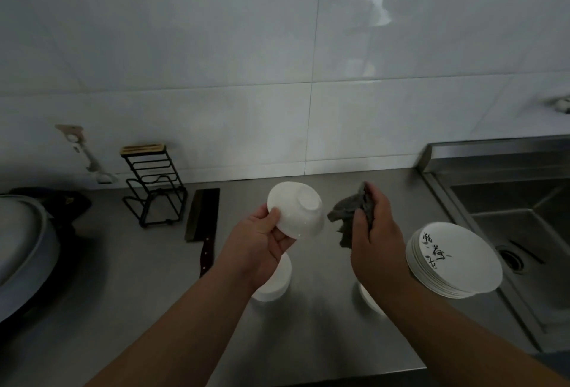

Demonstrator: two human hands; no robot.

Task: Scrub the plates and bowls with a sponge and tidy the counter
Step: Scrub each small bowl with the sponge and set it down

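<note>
My left hand [262, 238] grips a white bowl [297, 210] by its rim and holds it above the steel counter [148, 278] with its base turned towards me. Just right of the bowl, my right hand [374, 232] clutches a grey scrubbing cloth [347, 215], a small gap apart from the bowl. A stack of white plates [456, 260] with black brush writing stands at the right, near the sink. Under my left wrist sits a stack of white bowls [276, 281]. Another white bowl [370, 298] is partly hidden under my right forearm.
A cleaver [202, 217] lies flat left of the bowl, beside a black wire rack [154, 186]. A large grey lidded pot [21, 244] fills the left edge. The steel sink [524, 226] with its drain is at the right. White tiled wall behind.
</note>
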